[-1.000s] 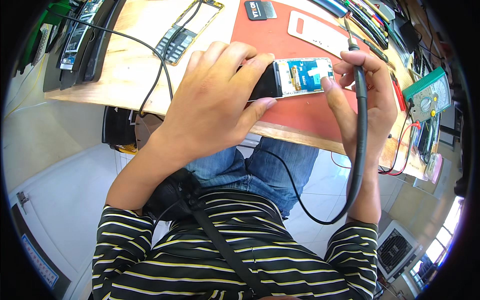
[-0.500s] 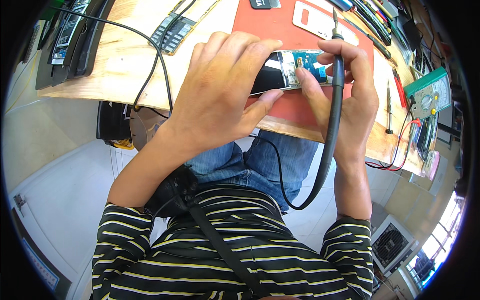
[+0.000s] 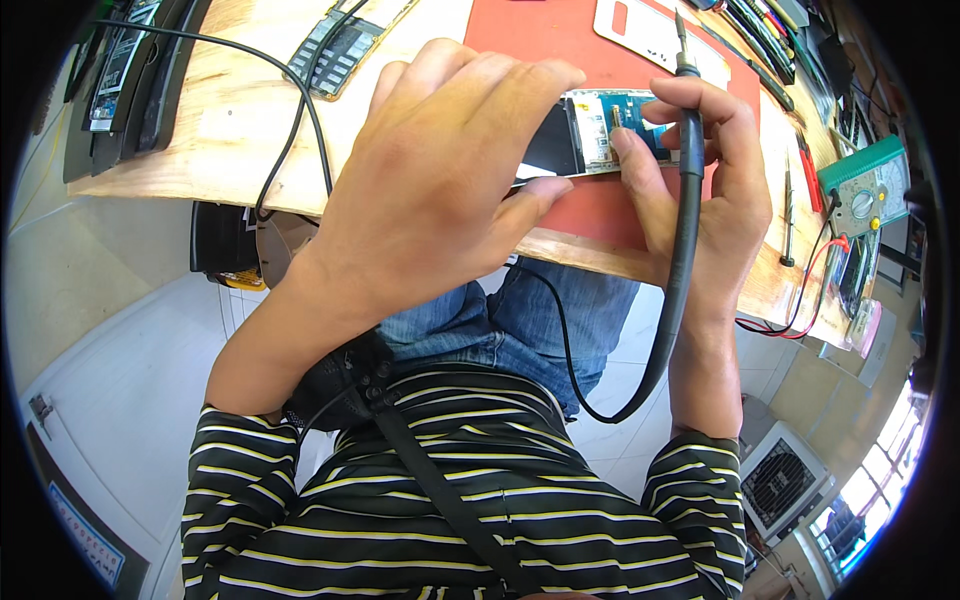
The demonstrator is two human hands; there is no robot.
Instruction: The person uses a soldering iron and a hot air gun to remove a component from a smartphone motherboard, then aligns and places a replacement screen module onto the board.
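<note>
An opened phone [image 3: 594, 132], with a black battery and a blue circuit board showing, is held level over a red mat [image 3: 600, 205]. My left hand [image 3: 420, 180] grips its left end, thumb at the near edge and fingers over the far edge. My right hand [image 3: 725, 205] holds the right end, its thumb lying on the board. A soldering iron [image 3: 690, 140] also rests in the right hand against the fingers, its metal tip pointing away from me and apart from the phone. The iron's thick black cord loops down over my lap.
Back left on the wooden table [image 3: 235, 130] lies a phone frame [image 3: 345, 55], crossed by a black cable [image 3: 285, 75]. A white plate [image 3: 650, 35] is at the mat's far side. Tools [image 3: 755, 45] and a green-edged multimeter [image 3: 865, 195] with red and black leads line the right.
My left hand has shifted slightly over the phone and hides more of its battery end. Both hands, phone and iron sit a little further right in view; the grips stay the same.
</note>
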